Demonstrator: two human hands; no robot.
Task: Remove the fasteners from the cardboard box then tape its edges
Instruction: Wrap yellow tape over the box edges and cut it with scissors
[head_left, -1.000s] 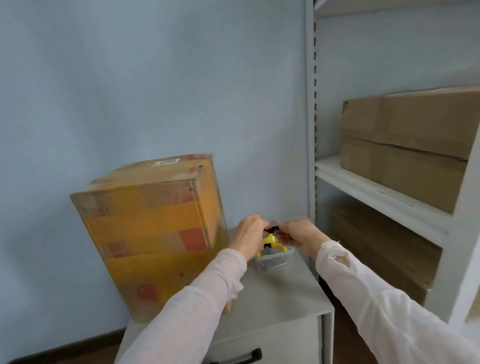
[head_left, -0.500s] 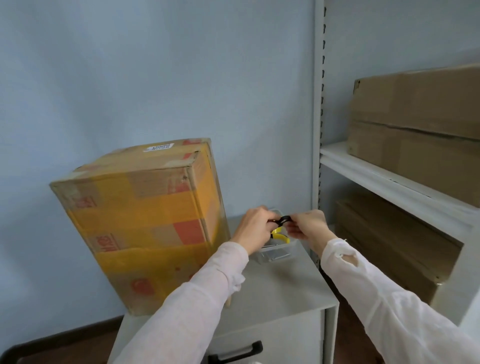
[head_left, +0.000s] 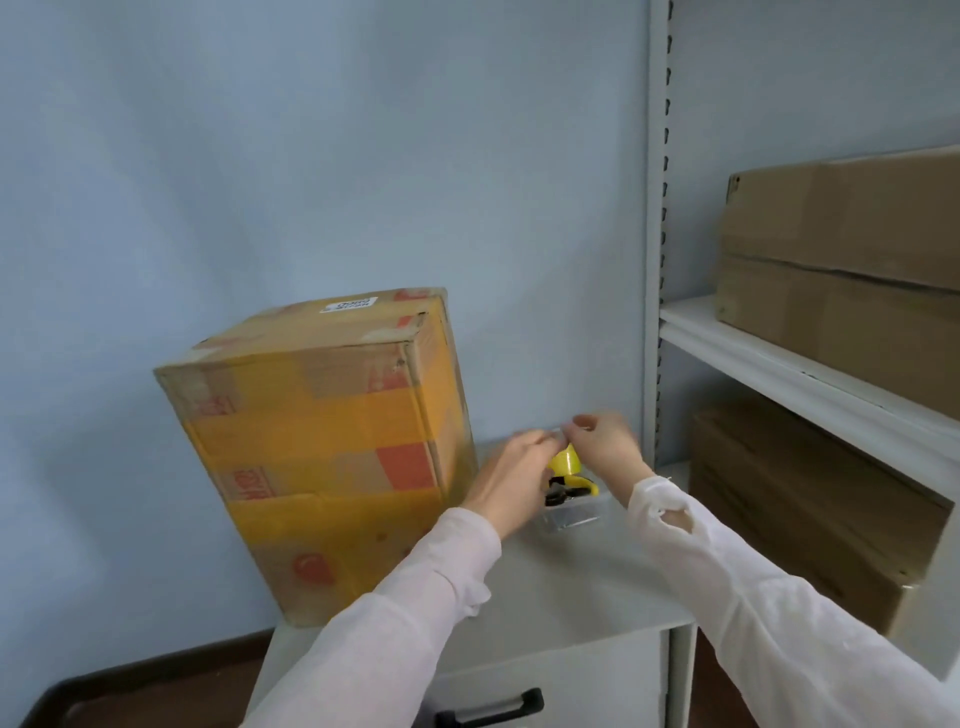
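The cardboard box (head_left: 322, 447), wrapped in bands of yellow tape, stands upright on the left of the grey cabinet top (head_left: 571, 587). To its right is a small clear container (head_left: 574, 517) holding a black and yellow tool (head_left: 569, 491). A yellow roll (head_left: 566, 461) shows just above the tool, between my hands. My left hand (head_left: 511, 480) and my right hand (head_left: 605, 444) are over the container, fingertips nearly meeting. Between them they pinch a thin pale strip (head_left: 562, 429); what it is I cannot tell. No fasteners are discernible on the box.
A grey shelf upright (head_left: 655, 234) rises close to the right of the container. Large brown cartons sit on the white shelf (head_left: 810, 384) and below it (head_left: 810, 499). The cabinet has a drawer with a black handle (head_left: 491, 709). A blue wall stands behind.
My hands have risen slightly above the container. The black part they held together now lies lower by the tool, and the yellow roll and a pale strip show between my fingers.
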